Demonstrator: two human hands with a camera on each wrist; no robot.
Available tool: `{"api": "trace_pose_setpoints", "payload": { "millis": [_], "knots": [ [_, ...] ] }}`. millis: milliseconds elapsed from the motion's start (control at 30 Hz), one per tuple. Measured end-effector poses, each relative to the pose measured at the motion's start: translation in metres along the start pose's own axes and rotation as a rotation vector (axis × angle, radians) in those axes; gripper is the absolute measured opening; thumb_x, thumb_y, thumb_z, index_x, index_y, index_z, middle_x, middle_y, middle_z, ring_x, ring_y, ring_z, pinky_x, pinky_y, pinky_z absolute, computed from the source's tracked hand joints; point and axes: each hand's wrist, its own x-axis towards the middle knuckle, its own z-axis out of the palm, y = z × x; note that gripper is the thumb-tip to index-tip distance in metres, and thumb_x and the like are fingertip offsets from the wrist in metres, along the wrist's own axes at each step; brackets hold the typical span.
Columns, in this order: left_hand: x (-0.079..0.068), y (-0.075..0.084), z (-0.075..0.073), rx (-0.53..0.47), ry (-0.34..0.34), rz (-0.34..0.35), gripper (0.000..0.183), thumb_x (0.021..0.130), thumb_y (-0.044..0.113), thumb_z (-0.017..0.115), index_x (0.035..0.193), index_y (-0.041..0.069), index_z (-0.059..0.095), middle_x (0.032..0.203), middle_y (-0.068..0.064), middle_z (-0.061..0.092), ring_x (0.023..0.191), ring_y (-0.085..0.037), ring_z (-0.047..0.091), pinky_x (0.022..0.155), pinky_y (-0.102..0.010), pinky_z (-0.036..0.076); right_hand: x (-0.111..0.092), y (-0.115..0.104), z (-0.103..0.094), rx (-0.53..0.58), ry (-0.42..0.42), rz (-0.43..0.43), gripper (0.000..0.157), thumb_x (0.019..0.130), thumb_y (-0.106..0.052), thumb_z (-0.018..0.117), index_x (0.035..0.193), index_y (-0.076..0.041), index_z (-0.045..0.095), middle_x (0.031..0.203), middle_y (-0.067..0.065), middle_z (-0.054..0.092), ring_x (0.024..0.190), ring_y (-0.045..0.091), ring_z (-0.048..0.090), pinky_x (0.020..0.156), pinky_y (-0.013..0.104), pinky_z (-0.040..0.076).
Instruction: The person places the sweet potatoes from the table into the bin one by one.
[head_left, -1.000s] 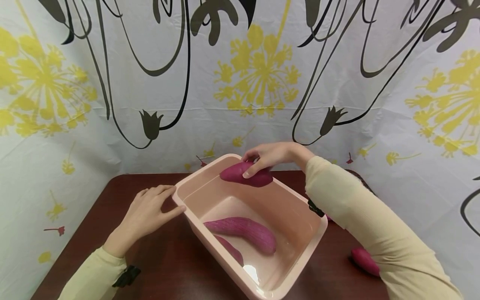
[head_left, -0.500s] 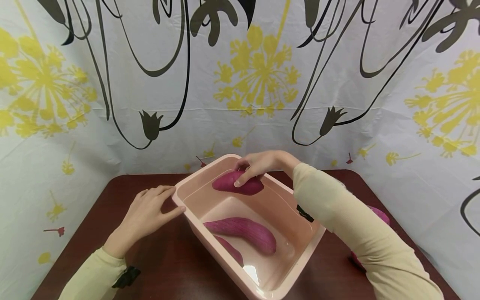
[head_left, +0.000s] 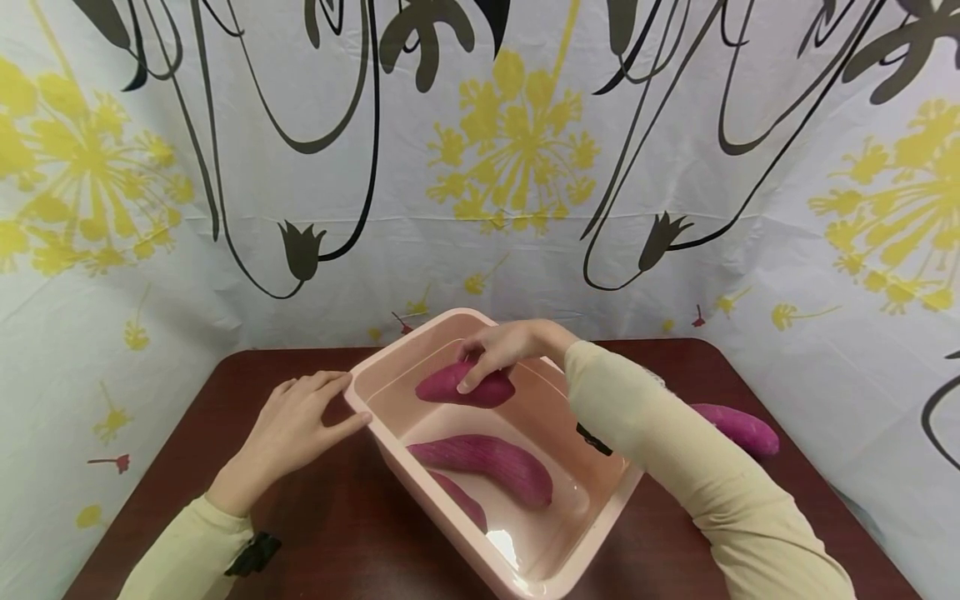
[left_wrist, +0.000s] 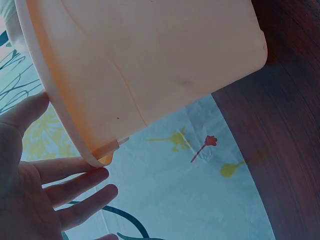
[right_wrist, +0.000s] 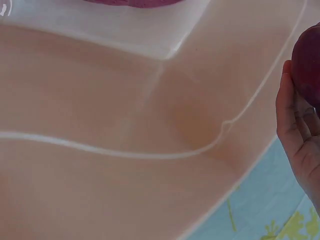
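Note:
My right hand [head_left: 498, 346] grips a purple sweet potato [head_left: 461, 387] inside the far part of the pink plastic basin [head_left: 600, 533], above its floor. In the right wrist view, the held sweet potato [right_wrist: 307, 65] shows at the right edge against the fingers. On the basin floor lie a long curved purple sweet potato [head_left: 495, 467] and another sweet potato [head_left: 461, 500], partly hidden by the near-left wall. My left hand [head_left: 300, 421] touches the basin's left corner with fairly straight fingers. In the left wrist view, its thumb and index fingertip rest against the basin rim [left_wrist: 55, 107].
Right of the basin, another purple sweet potato [head_left: 742, 429] lies on the dark reddish-brown table [head_left: 337, 517], partly behind my right sleeve [head_left: 675, 442]. A white patterned sheet [head_left: 465, 183] hangs behind and at both sides of the table.
My right hand has carried the sweet potato left, nearer and lower, from the basin's far rim to inside it. The left hand and basin stay in place.

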Motion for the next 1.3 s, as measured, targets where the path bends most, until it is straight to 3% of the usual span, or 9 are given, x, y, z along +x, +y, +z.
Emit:
{"api": "trace_pose_setpoints", "payload": {
  "millis": [367,600,1000,1300],
  "knots": [
    [0.000,0.000,0.000,0.000,-0.006,-0.004,0.061,0.079,0.047,0.063,0.118,-0.001,0.059,0.115,-0.016,0.057,0.106,-0.034,0.052,0.088,-0.058,0.035,0.018,0.009,0.022,-0.037,-0.042,0.020,0.043,0.078,-0.024,0.071,0.112,-0.007,0.052,0.104,0.004,0.053,0.087,0.012,0.056,0.071,0.030,0.051],
    [0.000,0.000,0.000,-0.012,-0.003,-0.008,0.061,0.079,0.047,0.064,0.118,0.000,0.059,0.115,-0.016,0.057,0.103,-0.035,0.052,0.088,-0.058,0.034,0.024,0.014,0.035,0.007,-0.107,0.026,0.037,0.077,-0.018,0.071,0.107,-0.007,0.054,0.095,0.004,0.058,0.077,0.012,0.059,0.068,0.032,0.052],
    [-0.001,0.000,0.001,0.013,0.028,0.021,0.060,0.078,0.047,0.064,0.116,0.000,0.061,0.114,-0.013,0.058,0.099,-0.033,0.056,0.086,-0.054,0.037,0.033,0.018,0.056,-0.056,-0.156,0.067,0.030,0.075,-0.019,0.073,0.099,-0.012,0.056,0.101,0.008,0.055,0.084,0.013,0.056,0.068,0.033,0.053],
    [-0.001,0.000,0.000,0.012,0.034,0.024,0.060,0.078,0.046,0.065,0.115,0.000,0.061,0.114,-0.014,0.058,0.099,-0.034,0.056,0.087,-0.055,0.037,0.037,0.022,0.063,-0.110,-0.152,0.105,0.030,0.075,-0.018,0.074,0.098,-0.014,0.056,0.098,0.002,0.054,0.086,0.012,0.054,0.069,0.033,0.052]
  ]
}}
